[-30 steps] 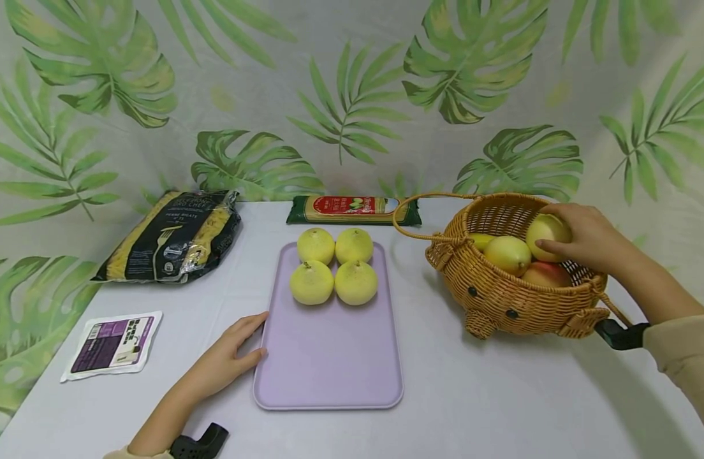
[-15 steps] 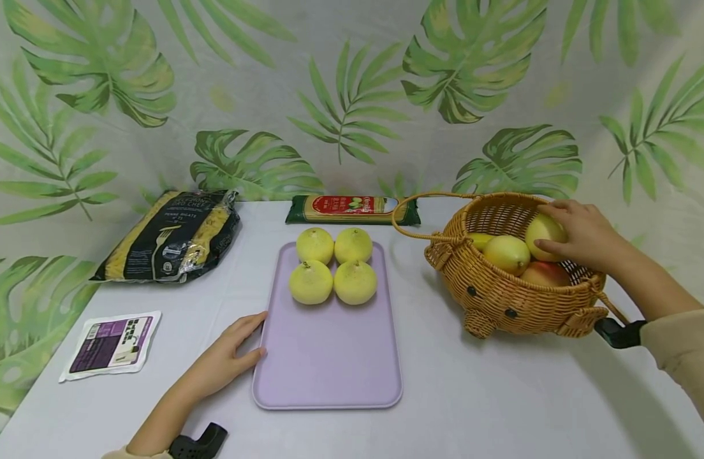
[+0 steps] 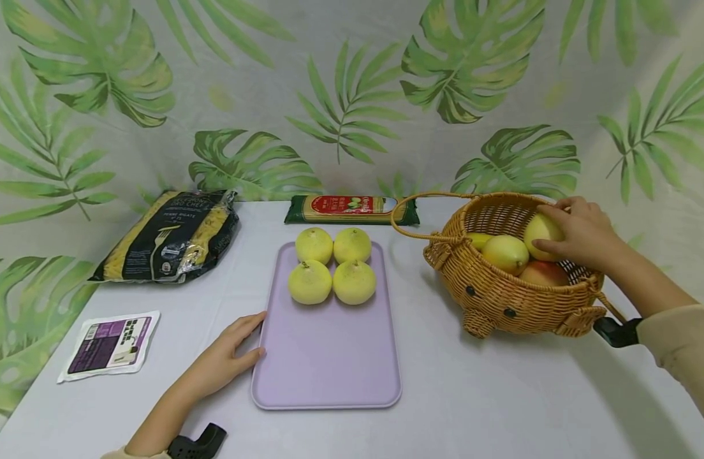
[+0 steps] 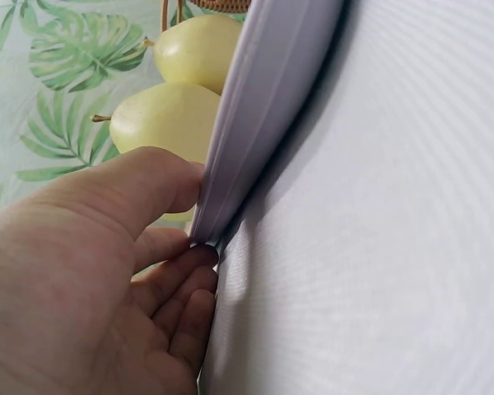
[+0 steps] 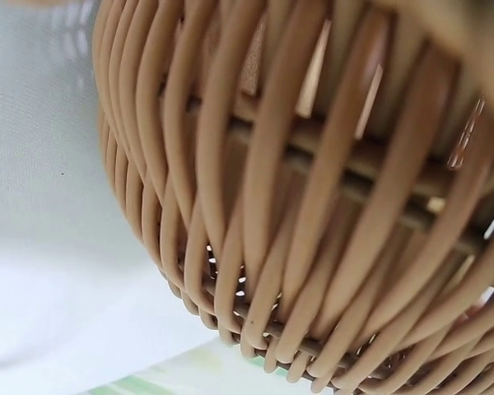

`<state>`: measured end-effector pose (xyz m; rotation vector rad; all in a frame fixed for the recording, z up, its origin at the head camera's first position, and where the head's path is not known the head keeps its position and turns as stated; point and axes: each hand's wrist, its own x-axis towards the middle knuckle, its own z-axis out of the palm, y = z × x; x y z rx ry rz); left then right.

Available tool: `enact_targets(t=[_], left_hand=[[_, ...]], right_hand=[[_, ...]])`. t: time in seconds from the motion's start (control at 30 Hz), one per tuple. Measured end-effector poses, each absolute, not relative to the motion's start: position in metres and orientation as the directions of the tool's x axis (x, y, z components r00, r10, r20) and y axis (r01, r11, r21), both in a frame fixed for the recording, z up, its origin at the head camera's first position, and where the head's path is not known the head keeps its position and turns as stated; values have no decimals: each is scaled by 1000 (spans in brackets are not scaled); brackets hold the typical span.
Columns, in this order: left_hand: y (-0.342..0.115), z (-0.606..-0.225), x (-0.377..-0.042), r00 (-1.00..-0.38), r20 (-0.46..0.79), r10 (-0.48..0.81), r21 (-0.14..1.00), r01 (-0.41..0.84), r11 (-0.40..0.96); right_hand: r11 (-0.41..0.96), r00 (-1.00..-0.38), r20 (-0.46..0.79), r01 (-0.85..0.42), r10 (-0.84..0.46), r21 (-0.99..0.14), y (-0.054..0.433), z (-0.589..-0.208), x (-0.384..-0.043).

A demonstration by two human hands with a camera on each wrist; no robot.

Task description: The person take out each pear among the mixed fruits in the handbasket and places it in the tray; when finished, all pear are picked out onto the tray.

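Note:
Four-sided and lilac, a tray [image 3: 329,363] bears several yellow pears [image 3: 309,282] at its far end. My left hand [image 3: 222,364] rests beside the tray, thumb and forefinger touching its left rim; the left wrist view shows the same hand [image 4: 107,263] against the tray's side [image 4: 267,107]. My right hand [image 3: 587,233] holds a pale yellow pear [image 3: 540,234] inside a wicker basket [image 3: 501,306] shaped like a pig's head. Under it lie another pale yellow fruit [image 3: 505,254] and a red-orange fruit [image 3: 544,274]. The right wrist view shows only basket weave [image 5: 296,206] up close; the hand is hidden there.
A black bag of penne [image 3: 168,236] lies at the back left, with a flat purple-and-white packet [image 3: 110,345] before it. Behind the tray is a green pack of long pasta [image 3: 352,210]. The basket's handle [image 3: 395,220] leans left, near that pack.
The right hand has shifted slightly with the pear, which sits a little farther left and higher against the basket's inside. The left hand and tray stay put.

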<state>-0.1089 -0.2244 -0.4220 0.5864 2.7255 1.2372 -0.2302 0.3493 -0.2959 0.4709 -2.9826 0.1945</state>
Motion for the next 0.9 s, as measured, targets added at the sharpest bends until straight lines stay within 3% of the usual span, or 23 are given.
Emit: enact_targets(t=[0.33,0.9], left_hand=[[-224,-421,-107,-926,64,372,741,294,604],[-224,-421,-108,-923,79,376,740,307,599]], right_hand=[[955,-951,142,-287,-275,-79,350,-296,-231],[925,-926,226,-342,-302,-164,349,-297,-227]])
